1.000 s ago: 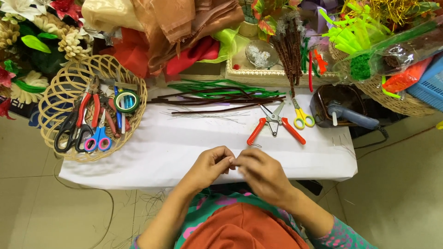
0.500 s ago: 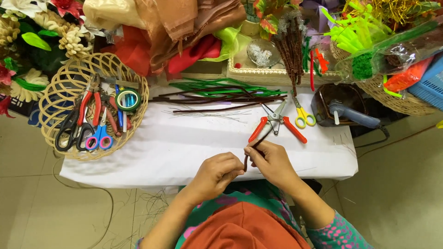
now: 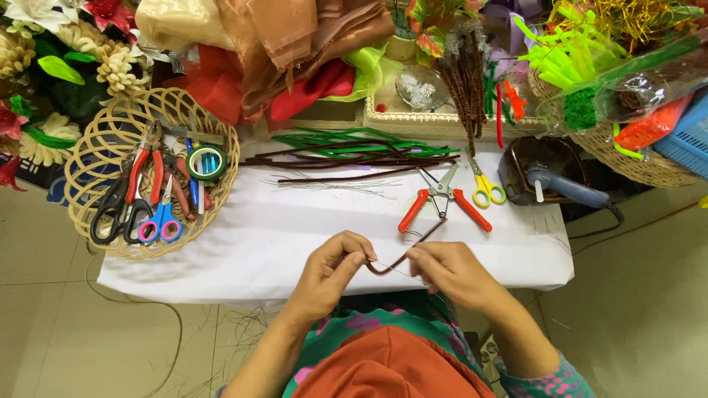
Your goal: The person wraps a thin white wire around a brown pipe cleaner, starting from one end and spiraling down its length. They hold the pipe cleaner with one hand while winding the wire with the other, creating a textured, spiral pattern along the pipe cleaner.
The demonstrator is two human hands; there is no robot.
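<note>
Left hand [image 3: 330, 274]: at the tabletop's near edge, fingertips pressed together on one end of a brown pipe cleaner [image 3: 404, 255].
Right hand [image 3: 451, 273]: just beside it, pinching the same stem further along.
Brown pipe cleaner: bent low between the hands, its free end rising toward the red-handled pliers [image 3: 441, 200].
White table [image 3: 280, 221]: yellow scissors [image 3: 483, 186] lie beside the pliers.
Far edge: brown and green stems [image 3: 346, 151].
Far-left corner: wicker basket [image 3: 88, 228] holding tools.
</note>
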